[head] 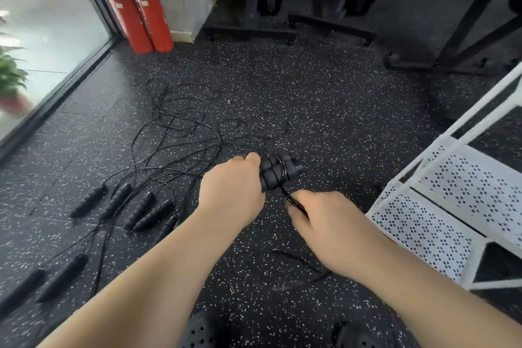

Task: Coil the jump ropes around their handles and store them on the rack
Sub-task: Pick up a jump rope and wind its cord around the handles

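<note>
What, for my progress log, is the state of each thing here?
Left hand: grips the paired handles.
Right hand: pinches the rope.
Paired handles: side by side, few rope turns around them.
Other ropes: uncoiled, tangled on the floor.
Rack: no rope visible on it.

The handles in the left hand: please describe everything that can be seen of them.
The handles are a black pair, side by side, with ribbed padding that looks like foam and hard caps at the far end. The left hand grips their near end, holding them above the floor, pointed away and rightward. A few turns of thin glossy rope circle their middle; the rope runs down to the right hand, which pinches it.
</note>
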Motion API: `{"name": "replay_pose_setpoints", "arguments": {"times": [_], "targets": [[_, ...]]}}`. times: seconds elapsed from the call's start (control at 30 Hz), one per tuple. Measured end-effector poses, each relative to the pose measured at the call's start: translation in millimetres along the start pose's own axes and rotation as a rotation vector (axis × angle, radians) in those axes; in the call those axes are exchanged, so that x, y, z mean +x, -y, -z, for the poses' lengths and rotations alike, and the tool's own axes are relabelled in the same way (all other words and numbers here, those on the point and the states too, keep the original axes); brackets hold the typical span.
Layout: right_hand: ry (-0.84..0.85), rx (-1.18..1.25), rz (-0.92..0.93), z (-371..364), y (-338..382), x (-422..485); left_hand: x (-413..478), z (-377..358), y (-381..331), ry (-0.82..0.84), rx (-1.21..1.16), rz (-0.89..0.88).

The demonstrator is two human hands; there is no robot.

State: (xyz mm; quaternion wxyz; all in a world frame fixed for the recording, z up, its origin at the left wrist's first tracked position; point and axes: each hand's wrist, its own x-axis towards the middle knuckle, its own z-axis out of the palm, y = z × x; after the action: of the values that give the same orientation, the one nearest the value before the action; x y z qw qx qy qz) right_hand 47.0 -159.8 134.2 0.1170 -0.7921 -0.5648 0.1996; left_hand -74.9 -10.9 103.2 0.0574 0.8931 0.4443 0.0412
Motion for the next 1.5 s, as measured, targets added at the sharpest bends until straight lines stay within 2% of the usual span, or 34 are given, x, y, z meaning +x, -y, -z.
{"name": "replay_pose_setpoints", "arguments": {"times": [0.2,0.3,0.4,0.63,0.87,1.0,1.1,1.27,1.4,1.5], "targets": [[-0.068,-0.284,0.105,31.9,8.5,-15.3,-4.3,-2.7,-6.1,0.063,0.132,-0.038],[-0.159,-0.274,0.102,45.2,-7.1,-4.5,-10.1,-4.4,-14.7,0.056,0.141,-0.136],[-0.209,-0.053,0.082,53.6,-35.5,8.8,-17.0,-6.9,-26.3,0.025,0.113,-0.262],[0.049,0.436,-0.004,65.3,-64.2,21.0,-21.9,-16.0,-33.1,-0.132,0.000,-0.528],[0.184,0.850,-0.113,70.4,-73.0,18.8,-15.8,-5.5,-26.5,-0.308,-0.186,-0.674],[0.164,1.034,-0.116,63.6,-72.9,21.0,-15.2,7.3,-25.5,-0.276,-0.335,-0.601],[0.073,1.080,-0.152,47.2,-65.1,25.1,-17.0,14.0,-28.3,-0.210,-0.461,-0.454],[-0.090,0.803,-0.270,9.3,-46.1,32.3,-12.9,17.7,-28.8,-0.156,-0.425,-0.187],[-0.125,0.515,-0.168,-1.0,-32.0,31.4,-9.9,13.8,-25.5,-0.140,-0.338,-0.078],[-0.053,0.292,-0.094,3.1,-20.5,22.5,-5.1,11.1,-17.0,-0.144,-0.244,-0.016]]}}
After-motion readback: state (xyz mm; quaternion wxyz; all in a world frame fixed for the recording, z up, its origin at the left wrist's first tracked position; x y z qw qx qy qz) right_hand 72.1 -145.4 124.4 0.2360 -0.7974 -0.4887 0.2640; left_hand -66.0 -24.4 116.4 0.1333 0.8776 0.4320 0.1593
